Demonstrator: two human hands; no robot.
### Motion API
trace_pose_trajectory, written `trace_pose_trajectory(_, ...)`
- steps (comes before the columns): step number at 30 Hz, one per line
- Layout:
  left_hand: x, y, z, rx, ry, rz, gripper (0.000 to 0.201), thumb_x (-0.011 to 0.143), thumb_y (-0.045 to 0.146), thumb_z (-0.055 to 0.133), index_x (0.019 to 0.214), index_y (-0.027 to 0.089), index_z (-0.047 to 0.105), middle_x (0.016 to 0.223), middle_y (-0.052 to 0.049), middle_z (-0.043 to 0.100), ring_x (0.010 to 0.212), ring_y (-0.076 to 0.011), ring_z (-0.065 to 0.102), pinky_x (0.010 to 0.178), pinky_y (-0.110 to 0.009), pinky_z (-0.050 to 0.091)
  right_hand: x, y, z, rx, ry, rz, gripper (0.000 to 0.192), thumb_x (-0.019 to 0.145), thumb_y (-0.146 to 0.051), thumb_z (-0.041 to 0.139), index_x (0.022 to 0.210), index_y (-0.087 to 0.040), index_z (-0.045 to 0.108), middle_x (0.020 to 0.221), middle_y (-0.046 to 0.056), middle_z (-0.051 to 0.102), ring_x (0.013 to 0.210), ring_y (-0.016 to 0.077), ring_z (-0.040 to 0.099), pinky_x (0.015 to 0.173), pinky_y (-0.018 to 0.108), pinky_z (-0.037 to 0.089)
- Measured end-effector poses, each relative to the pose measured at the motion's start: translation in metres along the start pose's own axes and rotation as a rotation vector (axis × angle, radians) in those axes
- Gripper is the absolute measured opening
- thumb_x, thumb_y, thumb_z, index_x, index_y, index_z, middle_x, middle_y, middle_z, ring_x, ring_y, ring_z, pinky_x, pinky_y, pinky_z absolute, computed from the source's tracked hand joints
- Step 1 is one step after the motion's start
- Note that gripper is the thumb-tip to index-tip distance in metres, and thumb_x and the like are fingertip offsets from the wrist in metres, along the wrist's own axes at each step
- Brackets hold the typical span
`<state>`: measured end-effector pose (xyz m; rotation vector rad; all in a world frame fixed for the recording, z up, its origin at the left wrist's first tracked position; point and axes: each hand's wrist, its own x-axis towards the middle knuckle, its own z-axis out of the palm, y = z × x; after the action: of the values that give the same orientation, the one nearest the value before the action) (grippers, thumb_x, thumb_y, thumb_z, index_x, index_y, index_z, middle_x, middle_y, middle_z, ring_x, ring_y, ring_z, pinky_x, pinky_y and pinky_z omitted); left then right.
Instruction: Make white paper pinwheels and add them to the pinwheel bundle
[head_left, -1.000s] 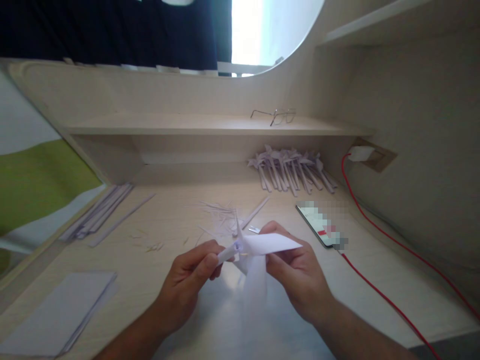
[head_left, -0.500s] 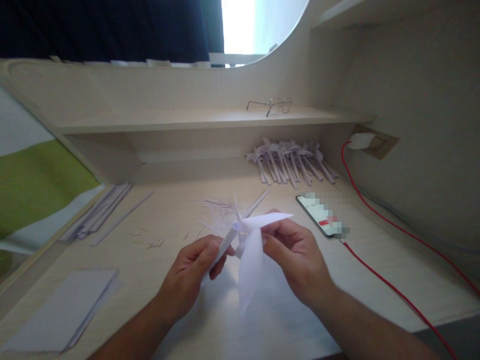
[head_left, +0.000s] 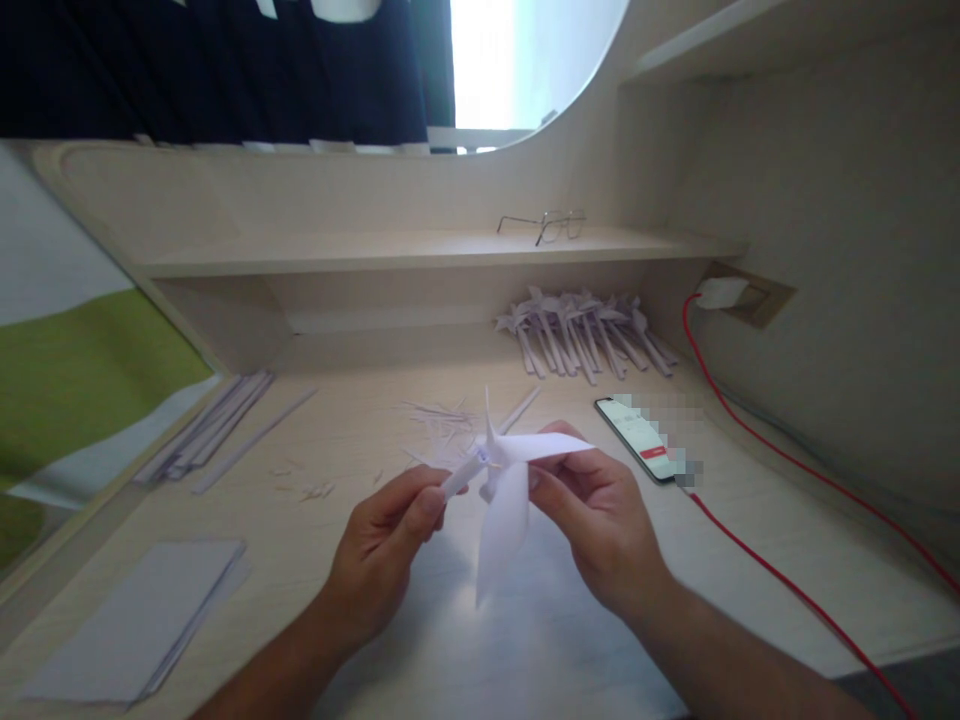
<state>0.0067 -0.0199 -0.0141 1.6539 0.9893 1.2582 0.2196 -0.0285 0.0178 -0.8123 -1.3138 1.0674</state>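
Between my hands, above the desk, is a white paper pinwheel [head_left: 507, 510] with folded blades. My left hand [head_left: 390, 545] is closed round its rolled paper stick [head_left: 465, 474], whose upper end meets the middle of the blades. A small yellowish piece shows at that joint. My right hand [head_left: 604, 520] pinches the right side of the blades between thumb and fingers; some of its fingers are hidden behind the paper. Thin paper strips [head_left: 442, 418] lie on the desk just behind the pinwheel.
A row of paper pinwheels [head_left: 585, 325] lies at the back right. A phone [head_left: 634, 440] with a red cable [head_left: 780, 570] is on the right. Rolled paper sticks [head_left: 214, 425] and a stack of paper sheets [head_left: 142, 625] are on the left. Glasses [head_left: 559, 227] rest on the shelf [head_left: 375, 255].
The view has tilted up slightly. My left hand has shifted along the stick, and the stick's top now sits closer against the blades' centre. Both hands keep their hold.
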Motion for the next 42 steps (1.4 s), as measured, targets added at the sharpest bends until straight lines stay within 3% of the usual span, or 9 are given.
trace_pose_trajectory(7,-0.003,-0.002,0.0,0.045,0.058,0.147,0.024,0.101,0.029,0.063,0.121,0.032,0.075,0.094,-0.001,0.072,0.08,-0.0135,0.062,0.075,-0.025,0.049,-0.004,0.001,-0.001,-0.109,-0.019,-0.045,0.016,0.096,-0.034,0.07,0.088,-0.021,0.074,0.091,0.004,0.057,0.086,0.018,0.057,0.07,0.03,0.048)
trace_pose_trajectory(11,-0.006,0.001,-0.001,0.016,0.059,0.188,0.026,0.101,0.024,0.061,0.123,0.035,0.072,0.104,0.0,0.072,0.091,-0.0138,0.065,0.084,-0.024,0.052,-0.008,-0.003,0.002,-0.203,-0.019,-0.17,0.011,0.095,-0.03,0.071,0.087,-0.021,0.072,0.089,0.002,0.057,0.082,0.0172,0.057,0.072,0.031,0.047)
trace_pose_trajectory(17,-0.007,0.007,-0.004,0.056,-0.003,0.342,0.027,0.101,0.018,0.06,0.124,0.03,0.069,0.103,-0.002,0.07,0.097,-0.0153,0.064,0.088,-0.027,0.049,-0.011,-0.011,0.006,-0.314,-0.078,-0.279,0.008,0.09,-0.021,0.072,0.083,-0.02,0.07,0.086,0.003,0.059,0.079,0.0175,0.059,0.071,0.032,0.048)
trace_pose_trajectory(32,-0.016,0.023,-0.009,-0.02,-0.099,0.275,0.025,0.096,0.013,0.065,0.116,0.026,0.071,0.101,-0.004,0.064,0.098,-0.0189,0.059,0.086,-0.032,0.048,-0.016,-0.007,0.002,-0.357,-0.175,-0.418,0.024,0.083,-0.006,0.071,0.101,-0.022,0.069,0.091,0.005,0.058,0.083,0.02,0.06,0.071,0.035,0.052)
trace_pose_trajectory(42,-0.015,0.024,-0.005,-0.103,-0.057,0.342,0.033,0.089,0.002,0.069,0.112,0.025,0.072,0.099,-0.003,0.067,0.092,-0.0182,0.062,0.08,-0.033,0.052,-0.02,-0.007,0.002,-0.387,-0.17,-0.485,0.028,0.084,-0.005,0.071,0.106,-0.022,0.069,0.091,0.006,0.059,0.083,0.02,0.061,0.068,0.034,0.054)
